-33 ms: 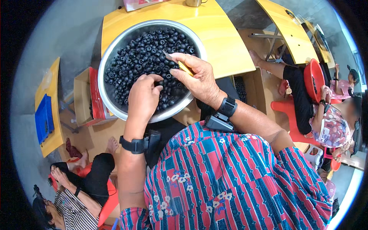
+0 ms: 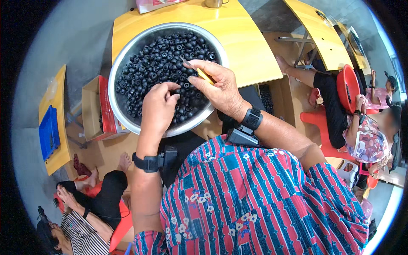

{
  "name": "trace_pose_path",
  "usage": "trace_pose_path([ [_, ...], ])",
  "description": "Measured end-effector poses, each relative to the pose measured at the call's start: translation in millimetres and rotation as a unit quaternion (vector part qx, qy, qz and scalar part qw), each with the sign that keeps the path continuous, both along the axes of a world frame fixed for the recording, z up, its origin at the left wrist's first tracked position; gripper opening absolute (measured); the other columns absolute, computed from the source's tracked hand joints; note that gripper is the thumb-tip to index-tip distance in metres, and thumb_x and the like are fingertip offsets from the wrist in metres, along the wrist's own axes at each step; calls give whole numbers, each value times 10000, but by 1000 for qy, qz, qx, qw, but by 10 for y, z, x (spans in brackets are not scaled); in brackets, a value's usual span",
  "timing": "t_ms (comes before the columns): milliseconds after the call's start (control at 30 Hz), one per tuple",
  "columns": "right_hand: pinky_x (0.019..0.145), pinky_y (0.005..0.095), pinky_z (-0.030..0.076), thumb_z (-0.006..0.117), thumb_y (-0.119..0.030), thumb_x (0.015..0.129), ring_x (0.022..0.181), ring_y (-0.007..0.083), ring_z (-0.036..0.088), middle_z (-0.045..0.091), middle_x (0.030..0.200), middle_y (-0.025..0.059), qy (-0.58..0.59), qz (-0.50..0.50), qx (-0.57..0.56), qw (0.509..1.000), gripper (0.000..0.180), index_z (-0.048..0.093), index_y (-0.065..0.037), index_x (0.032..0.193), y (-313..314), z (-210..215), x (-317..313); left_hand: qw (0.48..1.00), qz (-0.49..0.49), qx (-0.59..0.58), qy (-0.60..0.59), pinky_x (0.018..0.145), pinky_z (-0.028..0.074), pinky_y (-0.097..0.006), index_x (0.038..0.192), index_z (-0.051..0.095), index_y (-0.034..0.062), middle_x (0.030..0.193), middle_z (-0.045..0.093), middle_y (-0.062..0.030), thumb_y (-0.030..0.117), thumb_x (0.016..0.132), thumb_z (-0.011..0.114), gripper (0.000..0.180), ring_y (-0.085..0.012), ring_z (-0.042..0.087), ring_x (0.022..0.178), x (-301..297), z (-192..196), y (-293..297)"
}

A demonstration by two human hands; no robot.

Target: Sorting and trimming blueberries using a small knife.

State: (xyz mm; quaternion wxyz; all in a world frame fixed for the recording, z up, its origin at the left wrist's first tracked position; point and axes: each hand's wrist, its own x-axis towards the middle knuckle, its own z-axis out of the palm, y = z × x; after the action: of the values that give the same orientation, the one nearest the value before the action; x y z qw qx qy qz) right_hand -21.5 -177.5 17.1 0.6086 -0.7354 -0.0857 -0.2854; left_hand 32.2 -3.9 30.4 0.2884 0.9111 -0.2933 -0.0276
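A wide steel bowl (image 2: pixel 114 68) full of small round black parts with holes in them (image 2: pixel 157 59) stands at the table's near edge. Over its right side, my right hand (image 2: pixel 219 80) is closed round a small knife (image 2: pixel 205 76) with a yellow handle. The knife's short blade points up and left, above the parts. My left hand (image 2: pixel 159 106) hovers over the lower middle of the bowl. Its fingers are curled with thumb and fingertips close together; whatever they pinch, if anything, is hidden. A gap separates the two hands.
The bowl rests on a yellow table (image 2: pixel 250 51) with a metal cup (image 2: pixel 214 3) at its far edge. Cardboard boxes (image 2: pixel 94 106) stand left and right below. A blue tray (image 2: pixel 49 131) lies on a side table. Other people sit at both sides, one with a red basin (image 2: pixel 348 89).
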Motion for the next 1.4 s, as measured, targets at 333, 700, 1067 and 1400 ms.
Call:
trace_pose_path([
  [333, 715, 291, 486, 725, -101, 771, 782, 198, 616, 636, 806, 76, 34, 40, -90, 995, 291, 681, -79, 1059, 1, 64, -4, 631, -24, -524, 572, 507, 316, -170, 1224, 521, 33, 754, 439, 23, 65, 934, 548, 293, -66, 389, 642, -8, -74, 80],
  [700, 718, 301, 498, 722, -108, 780, 777, 216, 636, 642, 815, 84, 26, 57, -114, 992, 252, 667, -66, 1023, 33, 78, 10, 621, -14, -534, 574, 481, 299, -167, 1066, 580, 44, 749, 457, 47, 106, 932, 587, 148, -41, 387, 602, -31, -170, 47],
  [1067, 742, 313, 505, 704, -62, 771, 818, 247, 647, 657, 891, 98, 21, 25, -108, 994, 231, 641, -50, 993, 86, 127, -29, 643, 2, -540, 542, 501, 329, -163, 1050, 558, 68, 800, 475, 8, 203, 976, 531, 157, -51, 393, 624, -59, -150, 29],
  [1400, 609, 410, 472, 600, -313, 885, 711, 322, 586, 562, 750, 121, 51, 32, -249, 967, 243, 604, -75, 835, 76, 118, -48, 654, -67, -555, 510, 529, 337, -154, 1031, 500, 108, 856, 470, 14, 274, 973, 508, 175, -52, 404, 653, -56, -168, 68],
])
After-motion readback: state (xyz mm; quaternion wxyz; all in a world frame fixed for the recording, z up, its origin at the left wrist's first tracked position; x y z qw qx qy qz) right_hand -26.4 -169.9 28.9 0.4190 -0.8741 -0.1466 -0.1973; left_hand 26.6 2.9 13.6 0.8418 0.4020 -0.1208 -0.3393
